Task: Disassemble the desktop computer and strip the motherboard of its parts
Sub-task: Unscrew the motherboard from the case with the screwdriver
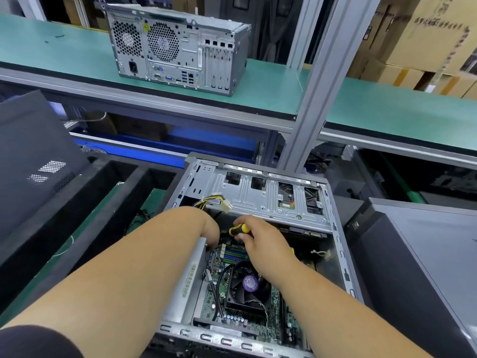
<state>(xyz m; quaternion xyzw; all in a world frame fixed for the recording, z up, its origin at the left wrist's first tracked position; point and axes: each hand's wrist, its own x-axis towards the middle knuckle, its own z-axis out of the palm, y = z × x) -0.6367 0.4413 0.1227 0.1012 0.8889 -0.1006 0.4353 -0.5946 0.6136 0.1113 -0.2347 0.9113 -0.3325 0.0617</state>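
Note:
An open desktop case lies on its side in front of me, its green motherboard exposed. A black CPU fan with a purple hub sits mid-board, with memory sticks just beyond it. My right hand grips a yellow-and-black screwdriver above the memory sticks. My left hand reaches down into the case beside the power supply; its fingers are hidden. A yellow-and-black cable bundle with a white plug lies on the silver drive cage.
A second, closed desktop case stands on the green shelf beyond. A dark side panel leans at the left. Another grey case sits at the right. An aluminium upright rises behind the open case.

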